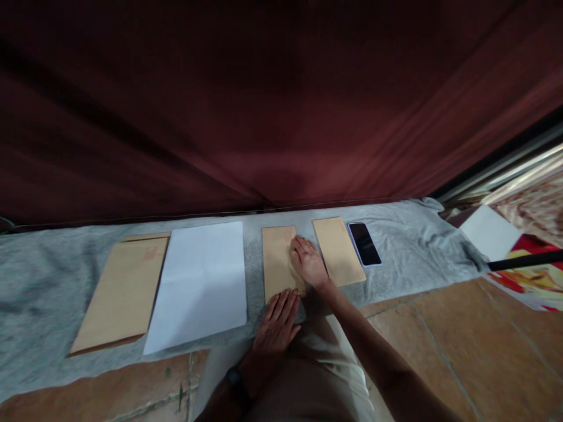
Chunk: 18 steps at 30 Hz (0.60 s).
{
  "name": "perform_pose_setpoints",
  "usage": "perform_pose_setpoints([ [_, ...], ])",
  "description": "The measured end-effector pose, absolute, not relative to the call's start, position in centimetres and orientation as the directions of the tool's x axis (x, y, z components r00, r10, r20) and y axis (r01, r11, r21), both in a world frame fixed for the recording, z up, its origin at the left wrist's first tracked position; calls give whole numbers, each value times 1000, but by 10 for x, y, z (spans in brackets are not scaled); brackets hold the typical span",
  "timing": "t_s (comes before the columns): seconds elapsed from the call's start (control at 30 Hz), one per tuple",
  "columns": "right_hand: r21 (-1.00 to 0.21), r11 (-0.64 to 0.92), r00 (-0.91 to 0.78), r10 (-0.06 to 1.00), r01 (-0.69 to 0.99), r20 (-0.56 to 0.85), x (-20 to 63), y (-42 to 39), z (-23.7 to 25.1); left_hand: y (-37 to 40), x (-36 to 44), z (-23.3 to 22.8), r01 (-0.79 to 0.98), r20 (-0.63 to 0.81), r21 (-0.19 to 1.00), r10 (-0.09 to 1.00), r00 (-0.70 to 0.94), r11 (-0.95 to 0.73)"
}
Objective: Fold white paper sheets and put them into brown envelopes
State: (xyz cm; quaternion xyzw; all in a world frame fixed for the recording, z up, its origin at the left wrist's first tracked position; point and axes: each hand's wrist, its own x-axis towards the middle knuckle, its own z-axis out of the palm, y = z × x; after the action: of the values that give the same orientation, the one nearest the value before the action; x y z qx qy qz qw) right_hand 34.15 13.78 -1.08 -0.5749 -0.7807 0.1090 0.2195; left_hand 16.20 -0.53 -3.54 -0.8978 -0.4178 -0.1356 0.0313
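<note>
Both hands lie flat and open, gripping nothing: the right hand (pixel 308 262) presses the right edge of the middle envelope (pixel 278 262) at frame centre, the left hand (pixel 277 323) its near end. Pressing unevenly could crease it or bunch the grey cloth (pixel 39 281) on the floor. Another envelope (pixel 338 251) and a phone (pixel 365 244) lie just right; white paper (pixel 200 284) and a large envelope (pixel 121 293) left. Open room shows only toward the near tiles (pixel 461 334).
</note>
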Motion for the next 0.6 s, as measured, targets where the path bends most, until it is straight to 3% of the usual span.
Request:
perform_pose_setpoints([
  [0.13, -429, 460, -406, 888, 777, 215, 340, 109, -7, -7, 163, -41, 758, 274, 77, 745, 608, -648],
  [0.23, -442, 678, -685, 708, 588, 174, 338, 85, 0, -10, 163, -52, 758, 274, 120, 755, 595, -641],
  [0.33, -454, 749, -796, 591, 482, 129, 339, 77, 4, -15, 163, -62, 773, 298, 143, 772, 562, -618],
  [0.47, -418, 755, -799, 592, 504, 106, 342, 95, -2, -16, 161, -54, 768, 348, 107, 747, 566, -631],
  [0.6, -374, 728, -747, 654, 575, 124, 342, 125, -13, -13, 159, -35, 772, 283, 55, 751, 596, -633],
])
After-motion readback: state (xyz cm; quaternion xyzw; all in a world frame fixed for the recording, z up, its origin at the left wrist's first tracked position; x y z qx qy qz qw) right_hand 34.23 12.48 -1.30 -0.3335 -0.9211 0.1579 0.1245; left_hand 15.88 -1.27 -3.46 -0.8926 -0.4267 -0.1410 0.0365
